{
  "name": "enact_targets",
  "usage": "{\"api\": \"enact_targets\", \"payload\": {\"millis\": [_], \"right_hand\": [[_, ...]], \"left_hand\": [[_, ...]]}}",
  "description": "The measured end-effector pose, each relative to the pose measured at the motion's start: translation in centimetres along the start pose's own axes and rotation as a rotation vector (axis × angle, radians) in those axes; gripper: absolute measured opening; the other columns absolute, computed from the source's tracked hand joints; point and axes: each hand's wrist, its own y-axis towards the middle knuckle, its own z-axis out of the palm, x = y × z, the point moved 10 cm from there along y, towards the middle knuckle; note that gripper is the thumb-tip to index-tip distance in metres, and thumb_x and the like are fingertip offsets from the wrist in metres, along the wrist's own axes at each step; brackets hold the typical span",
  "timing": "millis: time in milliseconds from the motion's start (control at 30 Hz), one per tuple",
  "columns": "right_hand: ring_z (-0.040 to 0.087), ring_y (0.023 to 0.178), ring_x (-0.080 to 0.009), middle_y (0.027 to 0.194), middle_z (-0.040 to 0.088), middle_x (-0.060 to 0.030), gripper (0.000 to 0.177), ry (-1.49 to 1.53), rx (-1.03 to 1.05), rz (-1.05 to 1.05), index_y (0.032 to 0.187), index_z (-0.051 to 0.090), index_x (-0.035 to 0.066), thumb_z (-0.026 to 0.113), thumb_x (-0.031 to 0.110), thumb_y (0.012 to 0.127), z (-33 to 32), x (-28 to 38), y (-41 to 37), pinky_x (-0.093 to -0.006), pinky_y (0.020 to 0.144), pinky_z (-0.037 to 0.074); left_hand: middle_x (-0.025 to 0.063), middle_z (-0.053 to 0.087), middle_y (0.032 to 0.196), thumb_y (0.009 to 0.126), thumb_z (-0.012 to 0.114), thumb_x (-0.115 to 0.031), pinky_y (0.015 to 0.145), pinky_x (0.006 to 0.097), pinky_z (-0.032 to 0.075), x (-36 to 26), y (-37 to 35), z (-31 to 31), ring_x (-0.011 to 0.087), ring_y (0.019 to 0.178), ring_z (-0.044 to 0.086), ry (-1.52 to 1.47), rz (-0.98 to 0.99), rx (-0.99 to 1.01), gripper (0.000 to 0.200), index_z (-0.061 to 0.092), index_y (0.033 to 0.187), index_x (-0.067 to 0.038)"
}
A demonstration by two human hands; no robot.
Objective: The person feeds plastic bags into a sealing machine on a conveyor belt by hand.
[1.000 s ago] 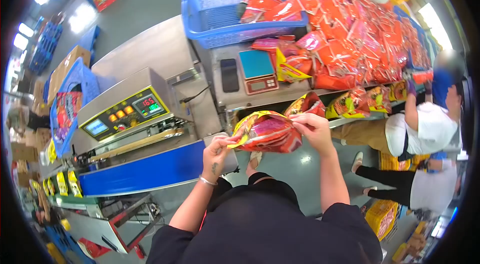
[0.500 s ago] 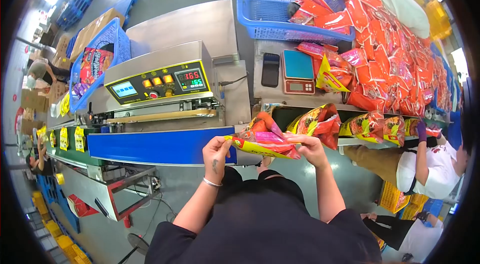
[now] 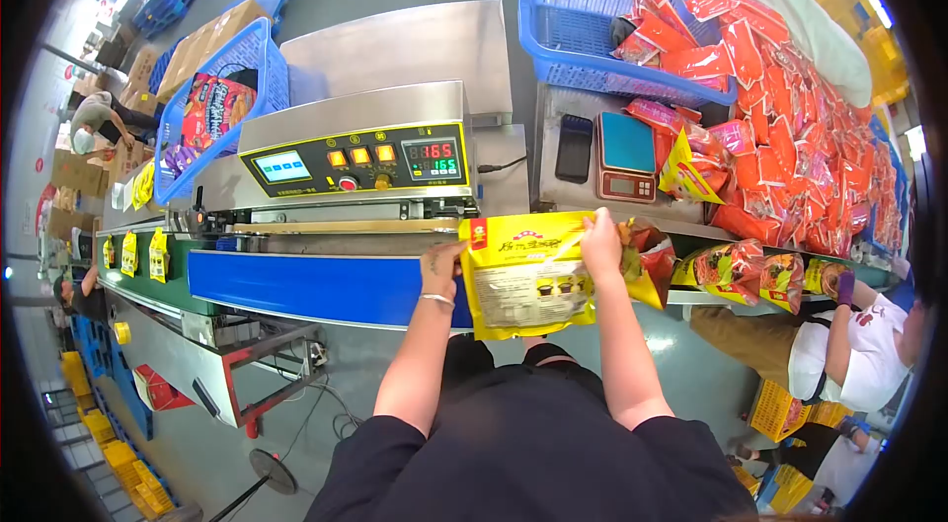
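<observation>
A yellow pouch (image 3: 528, 280) hangs upright between my two hands, its printed side facing me. My left hand (image 3: 442, 270) pinches its upper left edge, beside the end of the blue conveyor belt (image 3: 316, 290). With closed fingers, my right hand (image 3: 602, 245) grips the upper right corner. The sealing machine (image 3: 355, 161), with lit buttons and a red display, stands just beyond the belt. Right of my right hand, an open pouch (image 3: 652, 265) stands in the row along the line, with more pouches (image 3: 726, 268) farther right.
A blue basket (image 3: 617, 78) and a large heap of red packets (image 3: 790, 147) lie at the back right. A scale (image 3: 627, 157) and a phone (image 3: 574, 149) sit before the basket. A co-worker (image 3: 849, 334) in a white shirt is at the right; another blue basket (image 3: 262, 78) stands left.
The pouch's mouth was spread open between my hands; now its top edge is drawn flat and its printed face shows. The whole view has shifted slightly.
</observation>
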Motion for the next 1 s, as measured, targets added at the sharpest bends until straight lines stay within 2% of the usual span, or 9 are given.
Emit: {"api": "enact_targets", "payload": {"millis": [233,367,433,500,600,633,700,833,1000], "right_hand": [[0.053,0.102,-0.0384,0.102,0.058,-0.0197,0.022,0.259,0.025,-0.215,0.105,0.052,0.004,0.055,0.016,0.086,7.7,7.5,-2.8,-0.0440,0.084,0.044],[0.061,0.082,-0.0340,0.084,0.063,-0.0168,0.015,0.452,0.195,-0.222,0.090,0.059,0.001,0.062,0.011,0.080,11.2,11.7,-4.0,-0.0392,0.073,0.048],[0.064,0.086,-0.0156,0.092,0.067,-0.0127,0.020,0.811,0.442,0.011,0.101,0.063,0.000,0.058,0.001,0.081,11.3,11.5,-4.2,-0.0288,0.073,0.049],[0.065,0.086,-0.0248,0.094,0.066,-0.0150,0.025,0.786,0.190,-0.327,0.104,0.062,0.002,0.051,-0.003,0.083,0.9,11.8,-3.1,-0.0331,0.077,0.050],[0.053,0.107,-0.0294,0.105,0.061,-0.0123,0.039,0.253,-0.192,-0.386,0.100,0.063,0.006,0.048,-0.008,0.068,-15.4,6.0,-3.2,-0.0391,0.096,0.038],[0.047,0.118,-0.0294,0.112,0.060,-0.0101,0.035,-0.115,-0.209,-0.407,0.097,0.063,0.009,0.050,-0.006,0.069,-18.3,4.1,-3.3,-0.0457,0.103,0.030],[0.034,0.133,-0.0278,0.129,0.053,-0.0045,0.023,-0.415,-0.089,-0.345,0.094,0.065,0.014,0.061,0.004,0.073,-17.9,-3.0,-3.4,-0.0542,0.111,0.012],[0.039,0.131,-0.0259,0.116,0.063,0.0005,0.010,-0.169,-0.070,-0.542,0.082,0.067,0.017,0.071,0.014,0.074,-17.9,-2.6,-4.1,-0.0502,0.113,0.008],[0.062,0.096,-0.0174,0.093,0.067,-0.0052,0.008,0.823,0.198,-0.387,0.083,0.061,0.003,0.067,0.005,0.078,-20.1,0.3,-5.6,-0.0362,0.096,0.041]], "left_hand": [[-0.0008,0.055,0.063,0.073,0.070,-0.010,0.044,0.0225,0.029,-4.9,1.0,-11.7,0.0076,0.050,0.043,0.095,0.153,-0.243,0.014,0.069,0.083,-0.002],[-0.0008,0.054,0.064,0.076,0.069,-0.011,0.048,0.0257,0.034,-8.8,1.2,-17.5,0.0089,0.054,0.044,0.375,0.153,-0.328,0.014,0.068,0.085,-0.001],[0.0011,0.056,0.072,0.082,0.066,-0.011,0.058,0.0262,0.042,-13.9,-1.1,-19.2,0.0116,0.062,0.048,0.552,0.780,-0.462,0.016,0.065,0.092,0.001],[0.0034,0.058,0.082,0.087,0.063,-0.011,0.071,0.0277,0.046,-16.9,-6.6,-15.2,0.0144,0.072,0.052,0.515,0.937,-0.613,0.016,0.060,0.097,0.000],[0.0069,0.060,0.098,0.075,0.075,-0.016,0.079,0.0321,0.047,-9.5,-8.3,2.7,0.0181,0.091,0.056,0.239,0.650,0.083,0.035,0.057,0.101,-0.004],[0.0077,0.060,0.104,0.071,0.078,-0.019,0.084,0.0354,0.046,-10.9,-14.1,11.9,0.0225,0.098,0.056,0.899,1.005,0.222,0.042,0.056,0.104,-0.005],[0.0106,0.059,0.105,0.071,0.075,-0.019,0.085,0.0364,0.046,-5.2,-16.1,20.7,0.0294,0.099,0.055,0.923,1.039,0.482,0.033,0.060,0.097,-0.006],[0.0129,0.061,0.107,0.076,0.067,-0.005,0.086,0.0357,0.047,-0.3,-14.7,23.8,0.0295,0.097,0.058,0.807,0.941,0.692,0.019,0.060,0.094,-0.004],[0.0069,0.065,0.100,0.082,0.061,-0.002,0.081,0.0306,0.047,-5.1,-16.6,17.9,0.0170,0.091,0.059,0.333,0.496,0.751,0.006,0.058,0.087,-0.001]]}}
